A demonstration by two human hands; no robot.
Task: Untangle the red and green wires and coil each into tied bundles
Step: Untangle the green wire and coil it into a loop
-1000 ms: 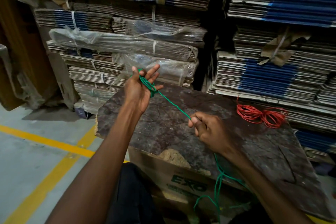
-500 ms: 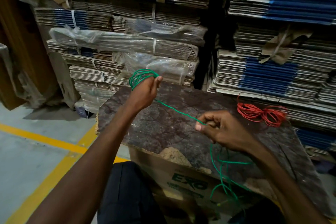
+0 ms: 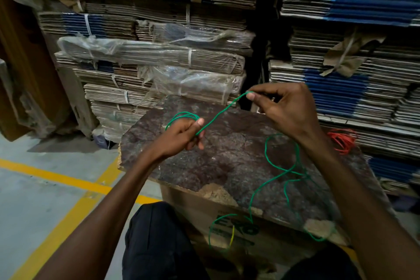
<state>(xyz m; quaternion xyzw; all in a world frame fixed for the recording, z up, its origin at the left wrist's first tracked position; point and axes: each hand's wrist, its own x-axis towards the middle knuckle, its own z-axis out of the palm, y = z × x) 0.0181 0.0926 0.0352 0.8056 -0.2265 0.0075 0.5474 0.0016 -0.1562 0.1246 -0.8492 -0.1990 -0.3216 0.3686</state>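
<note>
A green wire [image 3: 218,116] runs taut between both my hands above a dark worn board [image 3: 227,161]. My left hand [image 3: 181,134] grips a small coil of green loops, thumb pressing them against curled fingers. Raised higher, at the board's far edge, my right hand [image 3: 281,111] pinches the wire between thumb and forefinger. The rest of the green wire hangs in loose curls under my right forearm and over the board's front edge. A bundle of red wire [image 3: 343,141] lies at the board's right side, partly hidden by my right wrist.
The board rests on a cardboard box [image 3: 236,229] printed EXO. Tall stacks of strapped flattened cartons [image 3: 159,57] stand close behind and to the right. Grey floor with yellow lines [image 3: 56,177] lies to the left. My dark-trousered knees are below.
My right hand rose and moved away from me, drawing the green wire up. My left hand dropped lower with the coil. More slack now curls over the board.
</note>
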